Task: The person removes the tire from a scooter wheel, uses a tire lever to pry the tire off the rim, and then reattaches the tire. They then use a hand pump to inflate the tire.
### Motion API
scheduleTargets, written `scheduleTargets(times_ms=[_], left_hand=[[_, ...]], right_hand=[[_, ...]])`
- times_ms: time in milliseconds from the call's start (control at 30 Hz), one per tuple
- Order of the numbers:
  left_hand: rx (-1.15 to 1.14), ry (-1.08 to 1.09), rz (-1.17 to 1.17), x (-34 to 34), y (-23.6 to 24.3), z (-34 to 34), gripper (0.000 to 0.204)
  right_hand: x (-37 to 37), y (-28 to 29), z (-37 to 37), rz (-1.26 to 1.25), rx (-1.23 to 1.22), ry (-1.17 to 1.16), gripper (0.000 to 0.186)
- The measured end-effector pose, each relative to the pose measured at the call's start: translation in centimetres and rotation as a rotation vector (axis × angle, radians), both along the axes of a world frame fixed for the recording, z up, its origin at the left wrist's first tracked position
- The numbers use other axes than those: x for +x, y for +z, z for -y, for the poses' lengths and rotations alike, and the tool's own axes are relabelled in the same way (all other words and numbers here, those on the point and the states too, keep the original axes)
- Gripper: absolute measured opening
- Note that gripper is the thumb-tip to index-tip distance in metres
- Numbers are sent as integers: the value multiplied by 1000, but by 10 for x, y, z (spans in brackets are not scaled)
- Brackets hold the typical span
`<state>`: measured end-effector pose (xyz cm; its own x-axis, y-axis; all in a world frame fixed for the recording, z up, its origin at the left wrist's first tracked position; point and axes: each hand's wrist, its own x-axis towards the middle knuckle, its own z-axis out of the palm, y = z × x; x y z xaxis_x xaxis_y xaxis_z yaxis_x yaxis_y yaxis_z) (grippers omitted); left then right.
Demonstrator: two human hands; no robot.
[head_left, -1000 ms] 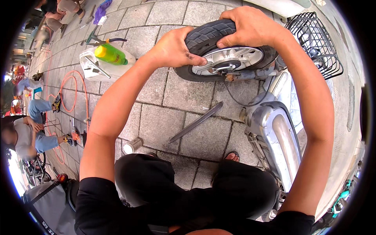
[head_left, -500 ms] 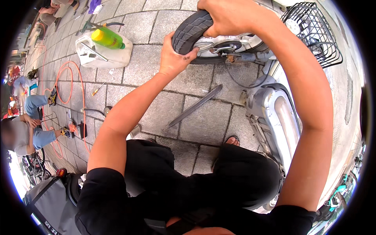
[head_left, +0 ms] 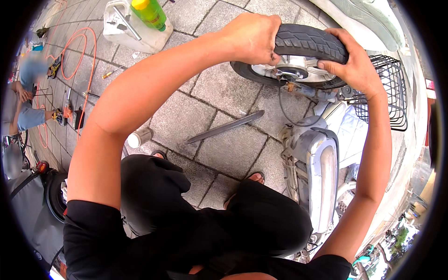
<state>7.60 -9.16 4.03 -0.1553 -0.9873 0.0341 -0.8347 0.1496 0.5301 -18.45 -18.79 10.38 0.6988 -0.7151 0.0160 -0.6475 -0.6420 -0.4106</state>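
A black treaded tyre [head_left: 311, 41] sits around the wheel of a scooter [head_left: 323, 163] that leans low on its side in front of me. My left hand [head_left: 254, 39] is closed over the tyre's left part, its thumb at the sidewall. At the tyre's right end, my right hand [head_left: 352, 70] wraps round the tread, with the thumb pressed on the near sidewall. Between the hands show the silvery rim and the dark hub [head_left: 293, 72]. A thin black cable [head_left: 285, 112] loops down from near the hub. Whether the tyre's far edge is inside the rim is hidden.
On the paving in front of my feet lies a long dark strip [head_left: 226, 127]. A jar [head_left: 140, 137] stands by my left knee. Farther left are a whitish jug [head_left: 158, 43], a green bottle [head_left: 151, 16], an orange hose [head_left: 92, 56] and a seated person. A wire basket [head_left: 394, 93] is at right.
My view has turned, so the wheel now appears farther right. Both hands have shifted along the tyre: the right from its top to its right end, the left onto its upper left part.
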Motion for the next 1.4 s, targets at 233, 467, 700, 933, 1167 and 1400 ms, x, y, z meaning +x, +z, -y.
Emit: scheduleTargets(times_ms=[233,467,700,933,1167,1400], left_hand=[[33,-122,-137,19,-5,18,62],[99,-258,-223,35,-13,33,66],[-185,-15,-287,12,-31,-1,59],[-482,329,-580,-9,-111,-42,75],[-342,229,-721,-1,-104,-37,59],[-343,84,-207,-18,-60,6,59]], right_hand=[[42,3,3,-91,-103,203,60],[69,28,-4,-298,38,51,50],[98,6,-42,-100,-228,131,48],[85,-3,-34,-35,-265,171,43],[67,-10,-21,30,-184,191,54],[-3,-23,1,48,-37,-127,83]])
